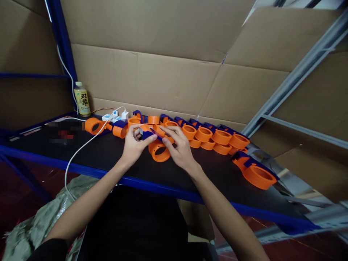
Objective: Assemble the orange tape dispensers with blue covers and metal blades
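Note:
Close over the front half of the table, both hands are on one orange and dark-blue tape dispenser, its round orange hub hanging below the fingers. My left hand grips it from the left, thumb along the blue part and fingers curled behind. On the other side, my right hand has its thumb and fingers closed on the dispenser's right edge. The fingers hide part of its upper end. Behind them, a row of similar tape dispensers stretches to the right, partly stacked in two layers.
A single tape dispenser lies at the right. Left are more dispensers, a power strip with plugs, and a yellow-labelled bottle. A white cable hangs over the blue table edge. Cardboard walls the back.

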The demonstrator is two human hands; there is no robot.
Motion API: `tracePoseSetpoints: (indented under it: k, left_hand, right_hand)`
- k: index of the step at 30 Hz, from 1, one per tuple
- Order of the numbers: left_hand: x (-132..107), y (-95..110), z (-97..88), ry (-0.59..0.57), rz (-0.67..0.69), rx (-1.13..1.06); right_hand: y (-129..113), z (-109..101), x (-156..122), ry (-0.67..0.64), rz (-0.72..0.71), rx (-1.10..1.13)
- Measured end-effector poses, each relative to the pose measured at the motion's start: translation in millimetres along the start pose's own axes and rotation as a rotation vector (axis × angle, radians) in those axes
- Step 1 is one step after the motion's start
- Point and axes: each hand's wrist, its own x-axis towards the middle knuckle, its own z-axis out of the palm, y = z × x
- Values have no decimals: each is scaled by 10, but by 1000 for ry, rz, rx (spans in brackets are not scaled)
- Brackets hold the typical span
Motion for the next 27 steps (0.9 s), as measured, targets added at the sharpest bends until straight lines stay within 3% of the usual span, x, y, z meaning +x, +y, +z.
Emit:
tracePoseSetpoints:
  k: [2,5,8,12,16,20,23,27]
  left_hand:
    - [-1,-24,16,89,-79,-64]
    - [-59,-51,66,96,-278,-157]
    - [-140,-88,124,-2,-443,-179]
    - [-158,-107,116,-186,-591,-191]
    - [-112,-58,52,-335,-615,-200]
    - [-132,-23,51,-472,-593,-101]
    - [-174,-39,75,-533,-573,7]
    - [-200,-81,77,-627,-536,88]
  right_hand:
    - [-112,10,-145,-73,-32,-119]
    - [-233,15,-389,-126,-23,-270]
    - [-253,-122,-608,-112,39,-293]
    - [-97,-593,-878,-123,239,-374]
    - [232,-1113,-1157,-114,492,-710]
    - [557,-1395,-1378,-123,618,-946]
    - [726,-1475,-1488,-154,641,-1056]
    - [877,-1527,-1585,-95,508,-1107]
